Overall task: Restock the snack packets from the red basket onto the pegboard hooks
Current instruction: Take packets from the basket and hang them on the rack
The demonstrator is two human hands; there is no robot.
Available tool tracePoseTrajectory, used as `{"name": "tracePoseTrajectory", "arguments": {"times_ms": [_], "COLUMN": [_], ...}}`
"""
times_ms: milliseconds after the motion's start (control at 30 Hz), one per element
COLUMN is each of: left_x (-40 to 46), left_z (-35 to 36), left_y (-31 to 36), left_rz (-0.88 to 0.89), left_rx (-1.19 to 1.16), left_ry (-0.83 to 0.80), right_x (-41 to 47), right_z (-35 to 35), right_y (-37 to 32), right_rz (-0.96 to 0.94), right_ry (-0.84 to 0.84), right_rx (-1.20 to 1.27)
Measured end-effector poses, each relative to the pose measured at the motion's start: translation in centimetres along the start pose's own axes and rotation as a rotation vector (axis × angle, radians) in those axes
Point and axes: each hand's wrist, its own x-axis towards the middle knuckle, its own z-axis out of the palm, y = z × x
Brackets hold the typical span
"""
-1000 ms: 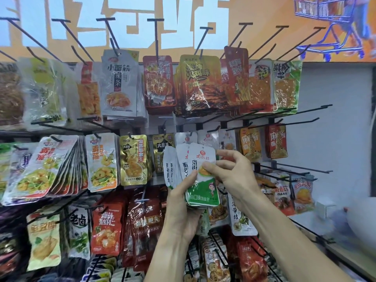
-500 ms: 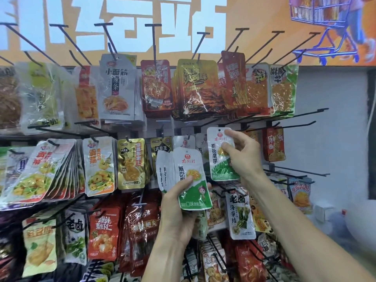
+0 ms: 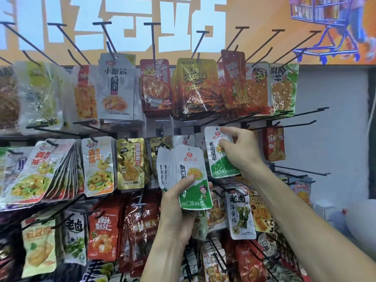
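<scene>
The packet [image 3: 220, 152] hangs upright in the right hand [image 3: 242, 154], long axis vertical, punched hole at the top edge just above and left of the fingers [image 3: 225, 130]. Forefinger and thumb pinch its upper right part. It is white above with a red round logo, green below, dark characters running down the face, a yellow snack pictured where the thumb presses.

What the coming move turns on, as I judge it: the hole must meet the tip of a hook [image 3: 278, 127], and the nearest bare tips lie just above and to the right of the fingers, pointing out toward the viewer. The hole sits on the far side of the fingers from those tips — so the packet likely needs a short shift up and right, then a push back along the wire. Which hook is meant I cannot tell.

The right hand is the nearer one to the hooks. The left hand [image 3: 179, 202] sits lower and left of it, fingers curled round a fan [image 3: 183, 171] of like packets, thumb across the front one.

Around them hang other rows of snacks on the pegboard [image 3: 325, 139]. The red basket is not in view.
</scene>
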Motion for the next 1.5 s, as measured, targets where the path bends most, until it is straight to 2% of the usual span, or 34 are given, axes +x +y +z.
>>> {"name": "tracePoseTrajectory", "arguments": {"times_ms": [400,733,800,867,967,1067,1233,1400,1500], "left_x": [0.1,0.8,1.0,1.2,1.3,1.1,0.8,0.8,0.7], "left_z": [-0.2,-0.6,-0.9,-1.1,-1.1,-0.8,-0.2,0.4,0.3], "left_y": [0.4,0.1,-0.2,-0.4,-0.7,-1.0,-0.9,-0.5,-0.3], "left_rz": [0.022,0.001,0.004,0.015,0.005,-0.001,-0.014,0.003,0.015], "left_rx": [0.012,-0.003,0.004,0.007,0.014,-0.017,-0.051,-0.051,-0.034], "left_ry": [-0.021,-0.020,-0.029,-0.028,-0.032,-0.055,-0.053,0.020,0.064], "right_x": [-0.2,2.7,1.5,-1.2,-4.6,-4.8,-4.7,-1.9,0.3], "right_z": [-0.2,3.7,3.4,2.9,2.9,2.9,2.5,1.7,1.1], "right_y": [-1.1,0.9,1.1,1.0,0.9,1.6,2.7,2.4,2.1], "right_rz": [-0.038,0.146,0.137,0.127,0.204,0.249,0.114,0.094,0.026], "right_ry": [-0.053,-0.160,-0.060,0.009,-0.105,-0.057,0.068,0.151,0.155], "right_rx": [-0.244,-0.256,-0.207,-0.026,0.179,0.326,0.314,0.402,0.304]}}
